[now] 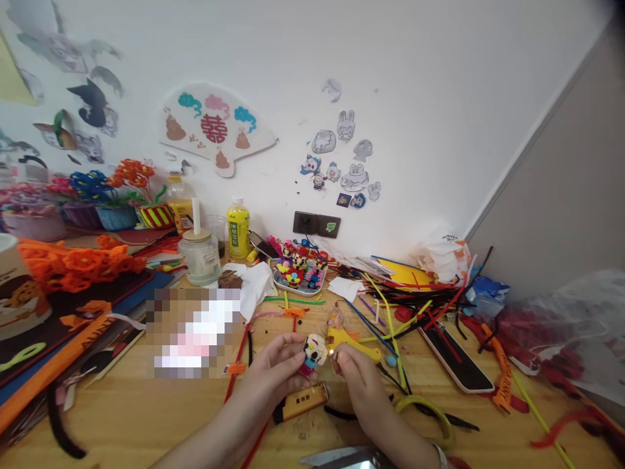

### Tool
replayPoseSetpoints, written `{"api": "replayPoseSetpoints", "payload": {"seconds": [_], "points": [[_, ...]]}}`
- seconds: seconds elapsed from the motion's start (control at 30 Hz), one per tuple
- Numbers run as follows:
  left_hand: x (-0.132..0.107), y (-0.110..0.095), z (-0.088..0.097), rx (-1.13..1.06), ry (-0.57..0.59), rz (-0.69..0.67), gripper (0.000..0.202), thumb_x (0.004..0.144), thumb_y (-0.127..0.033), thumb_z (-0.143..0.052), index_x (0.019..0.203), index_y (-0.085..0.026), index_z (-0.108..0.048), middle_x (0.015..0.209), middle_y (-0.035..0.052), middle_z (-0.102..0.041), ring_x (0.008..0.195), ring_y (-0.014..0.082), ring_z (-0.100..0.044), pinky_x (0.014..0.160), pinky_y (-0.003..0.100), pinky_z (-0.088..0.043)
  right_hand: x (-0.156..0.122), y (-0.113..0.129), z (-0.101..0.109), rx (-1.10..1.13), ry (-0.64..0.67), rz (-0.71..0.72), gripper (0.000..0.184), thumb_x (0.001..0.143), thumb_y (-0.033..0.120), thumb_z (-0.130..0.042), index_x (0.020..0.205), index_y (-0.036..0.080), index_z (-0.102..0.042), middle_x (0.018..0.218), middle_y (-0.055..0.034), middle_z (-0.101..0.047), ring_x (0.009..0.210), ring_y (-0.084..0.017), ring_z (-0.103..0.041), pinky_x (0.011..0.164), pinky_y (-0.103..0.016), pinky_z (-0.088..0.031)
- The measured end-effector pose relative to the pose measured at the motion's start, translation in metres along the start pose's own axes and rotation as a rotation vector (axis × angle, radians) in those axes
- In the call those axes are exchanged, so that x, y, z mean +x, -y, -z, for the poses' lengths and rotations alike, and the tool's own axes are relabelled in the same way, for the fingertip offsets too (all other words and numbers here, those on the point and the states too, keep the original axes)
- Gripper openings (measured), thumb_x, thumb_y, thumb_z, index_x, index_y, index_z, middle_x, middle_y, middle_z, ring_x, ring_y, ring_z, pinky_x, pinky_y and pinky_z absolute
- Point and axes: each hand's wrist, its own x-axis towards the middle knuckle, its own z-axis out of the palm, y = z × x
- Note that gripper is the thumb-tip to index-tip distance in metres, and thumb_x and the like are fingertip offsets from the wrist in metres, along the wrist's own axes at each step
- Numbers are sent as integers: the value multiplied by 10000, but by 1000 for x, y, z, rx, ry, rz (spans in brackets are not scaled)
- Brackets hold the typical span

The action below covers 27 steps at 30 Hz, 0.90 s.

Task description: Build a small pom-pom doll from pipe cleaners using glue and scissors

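Note:
In the middle of the head view, my left hand grips a small doll figure with a cream head, dark eye patches and a pink and blue lower part. Close beside it on the right, the fingers of my right hand are pinched together near the figure's head. A tiny bright spot shows at these fingertips; what they hold is too small to name. Just behind the right hand lies a yellow glue gun. A gold lighter-like object with dark lettering rests on the table below the hands.
A tray of similar small figures stands at the back. Pipe cleaners pile up at right, near a dark phone-like slab. Scissors lie at the front edge. A yellow bottle and a glass jar stand left.

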Motion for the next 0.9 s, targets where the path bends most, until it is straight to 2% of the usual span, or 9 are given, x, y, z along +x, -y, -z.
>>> {"api": "replayPoseSetpoints", "payload": {"seconds": [0.17, 0.3, 0.47, 0.63, 0.9], "points": [[-2, -2, -2, -18, 16, 10, 373, 696, -220, -668, 1046, -208, -539, 787, 8, -629, 653, 146, -627, 659, 267, -457, -1, 0, 0, -9, 5, 21, 310, 868, 375, -265, 620, 203, -334, 602, 22, -378, 589, -138, -393, 554, -252, -300], [-1, -2, 0, -35, 29, 28, 439, 671, -233, -693, 1090, -228, -561, 805, 6, -621, 664, 155, -633, 663, 271, -453, -1, 0, -1, -29, 14, 11, 302, 870, 378, -288, 644, 197, -372, 625, 16, -413, 613, -142, -419, 578, -251, -315], [5, 3, 6, -57, 76, 44, 465, 585, -283, -759, 1027, -226, -624, 822, 21, -625, 642, 180, -639, 615, 276, -448, -4, -2, 0, -50, -18, 17, 326, 876, 394, -262, 633, 201, -363, 618, 13, -417, 608, -148, -424, 568, -250, -326], [5, 5, 5, -58, 98, 21, 370, 653, -273, -719, 1008, -239, -617, 886, 31, -634, 699, 182, -645, 661, 283, -452, -6, -3, -1, -83, -25, 49, 335, 880, 412, -280, 680, 191, -432, 668, -8, -496, 655, -158, -479, 611, -249, -363], [5, 4, 3, -4, 63, 20, 394, 646, -292, -726, 1005, -231, -574, 867, 26, -628, 724, 194, -652, 678, 299, -476, -8, -4, -1, -129, -61, 98, 338, 889, 384, -291, 705, 181, -489, 671, -11, -529, 649, -150, -498, 601, -238, -372]]}}
